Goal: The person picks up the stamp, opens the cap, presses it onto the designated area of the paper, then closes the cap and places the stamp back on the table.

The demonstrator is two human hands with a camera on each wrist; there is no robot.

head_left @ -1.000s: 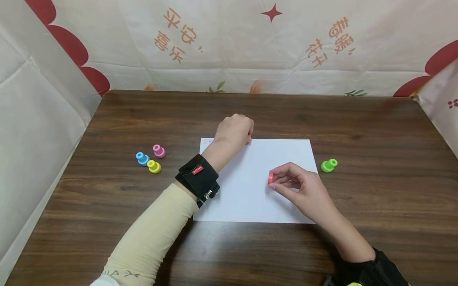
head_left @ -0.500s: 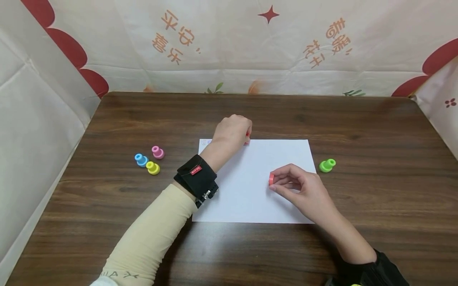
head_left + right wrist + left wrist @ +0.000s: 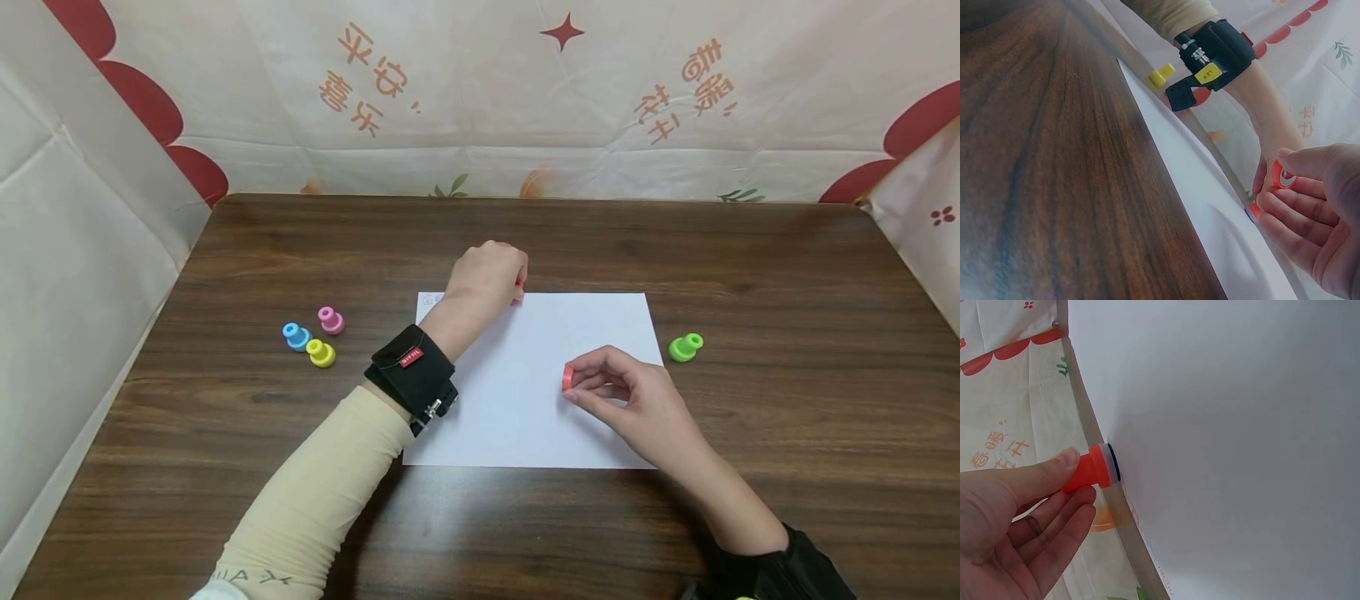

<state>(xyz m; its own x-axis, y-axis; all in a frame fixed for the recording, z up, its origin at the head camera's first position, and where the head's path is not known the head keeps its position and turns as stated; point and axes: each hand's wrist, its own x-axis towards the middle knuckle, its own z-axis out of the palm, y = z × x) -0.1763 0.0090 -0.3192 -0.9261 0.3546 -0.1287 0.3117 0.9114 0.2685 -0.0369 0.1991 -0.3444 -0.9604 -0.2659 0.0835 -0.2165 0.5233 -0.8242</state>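
Observation:
My left hand [image 3: 489, 271] reaches to the far edge of a white sheet of paper [image 3: 517, 417]. Between its thumb and fingers it pinches a red toy stamp [image 3: 1094, 469], whose dark-rimmed face is right at the paper. In the head view the hand covers most of that stamp. Over the right part of the sheet, my right hand [image 3: 633, 396] holds a small red ring-shaped cap [image 3: 567, 377] by thumb and fingertips. The right wrist view shows this cap [image 3: 1282, 175] with its hollow side visible. Small faint prints [image 3: 429, 299] mark the paper's far left corner.
Left of the sheet stand a blue stamp [image 3: 297, 337], a pink stamp [image 3: 331, 321] and a yellow stamp [image 3: 321, 353], close together. A green stamp [image 3: 686, 347] is to the right of the paper. Behind the wooden table [image 3: 225, 433] hangs a printed cloth [image 3: 480, 92].

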